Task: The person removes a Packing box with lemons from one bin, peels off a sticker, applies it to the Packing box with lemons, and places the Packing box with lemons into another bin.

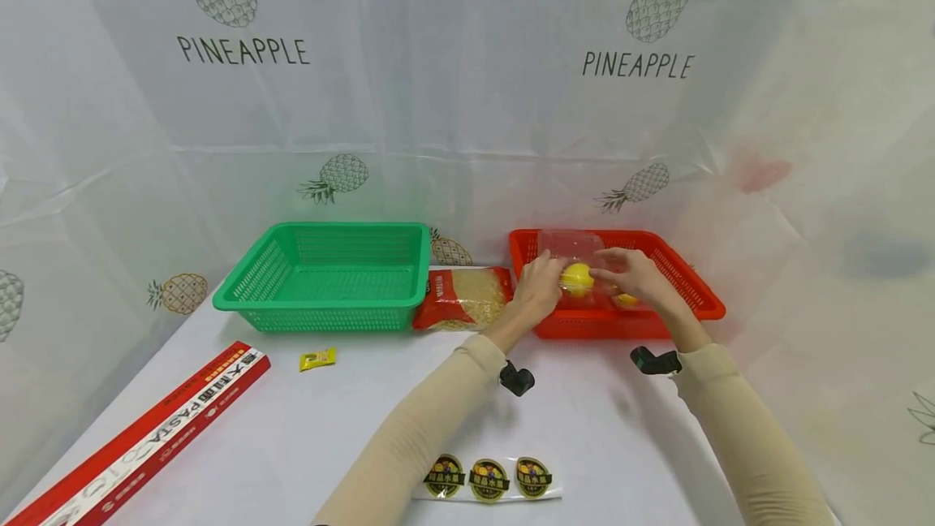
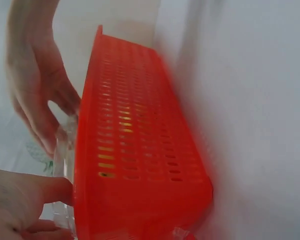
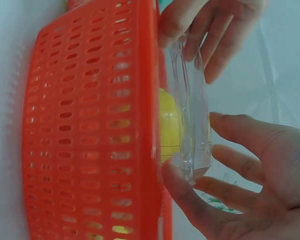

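A clear plastic box [image 1: 570, 247] with a yellow round fruit [image 1: 577, 278] inside stands over the red basket [image 1: 687, 282]. My left hand [image 1: 539, 282] holds the box's left side and my right hand [image 1: 626, 269] holds its right side. The right wrist view shows the box [image 3: 192, 125] edge-on above the basket rim [image 3: 90, 125], the fruit [image 3: 169, 125] behind it, my right hand's thumb and fingers [image 3: 225, 185] pinching one end and my left hand [image 3: 205, 35] gripping the other. In the left wrist view the box [image 2: 65, 145] lies between both hands beside the basket [image 2: 135, 150].
A green basket [image 1: 329, 274] stands left of the red one, with a bag of pasta [image 1: 462, 297] between them. A long red pasta carton [image 1: 139, 437] lies at the front left, a small yellow packet [image 1: 317, 359] near it. A strip of round stickers [image 1: 488, 477] lies at the front.
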The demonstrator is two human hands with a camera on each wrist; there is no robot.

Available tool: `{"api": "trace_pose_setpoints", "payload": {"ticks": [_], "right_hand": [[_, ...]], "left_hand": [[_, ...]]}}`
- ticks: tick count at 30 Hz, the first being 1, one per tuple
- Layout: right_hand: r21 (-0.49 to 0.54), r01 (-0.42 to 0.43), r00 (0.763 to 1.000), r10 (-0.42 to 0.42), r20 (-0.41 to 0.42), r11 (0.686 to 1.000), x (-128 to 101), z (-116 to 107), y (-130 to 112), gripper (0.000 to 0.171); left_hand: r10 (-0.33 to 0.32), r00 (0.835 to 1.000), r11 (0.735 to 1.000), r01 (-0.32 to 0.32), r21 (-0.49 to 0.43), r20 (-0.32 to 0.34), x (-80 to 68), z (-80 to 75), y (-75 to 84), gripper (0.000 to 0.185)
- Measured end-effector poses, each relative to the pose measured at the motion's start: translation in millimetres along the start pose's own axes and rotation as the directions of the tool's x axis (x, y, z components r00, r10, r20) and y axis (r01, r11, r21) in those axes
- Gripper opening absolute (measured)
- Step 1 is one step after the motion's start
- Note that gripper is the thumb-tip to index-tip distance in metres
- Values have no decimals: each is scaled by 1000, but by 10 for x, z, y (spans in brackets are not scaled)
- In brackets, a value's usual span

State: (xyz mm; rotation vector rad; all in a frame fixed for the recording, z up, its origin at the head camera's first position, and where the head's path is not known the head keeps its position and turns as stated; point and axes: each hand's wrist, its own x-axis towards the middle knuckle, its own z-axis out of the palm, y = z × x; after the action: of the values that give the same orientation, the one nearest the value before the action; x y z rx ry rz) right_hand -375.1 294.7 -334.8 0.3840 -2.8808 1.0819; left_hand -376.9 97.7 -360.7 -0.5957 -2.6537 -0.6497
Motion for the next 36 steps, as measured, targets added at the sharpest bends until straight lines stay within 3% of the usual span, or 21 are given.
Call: {"api": "trace_pose_setpoints", "payload": {"ticks": [7,13,20,29,32,36], "right_hand": [[-29,3,999,-4,-54,1000,-12,-23,-131,57],[-32,10,998,-12,-65,999,-57,0,-167,53],[-15,51,993,-52,-109,999,-61,10,-288,53],[9,3,989,-1,-148,1000,-117,-7,-459,72],[33,-2,987,8,-159,999,-132,33,-517,84],[68,-8,989,18,-150,998,-143,119,-559,89]], "left_hand": [[-28,999,982,20,-190,-37,28,-99,-61,45],[-78,996,952,59,-301,-52,-49,-76,-112,53],[-168,968,902,75,-425,-186,-52,-99,-163,40],[-270,934,799,82,-596,-234,-26,-216,-205,31],[-326,919,735,100,-670,-221,-24,-263,-242,29],[-408,899,611,140,-779,-159,-49,-308,-306,25]]}}
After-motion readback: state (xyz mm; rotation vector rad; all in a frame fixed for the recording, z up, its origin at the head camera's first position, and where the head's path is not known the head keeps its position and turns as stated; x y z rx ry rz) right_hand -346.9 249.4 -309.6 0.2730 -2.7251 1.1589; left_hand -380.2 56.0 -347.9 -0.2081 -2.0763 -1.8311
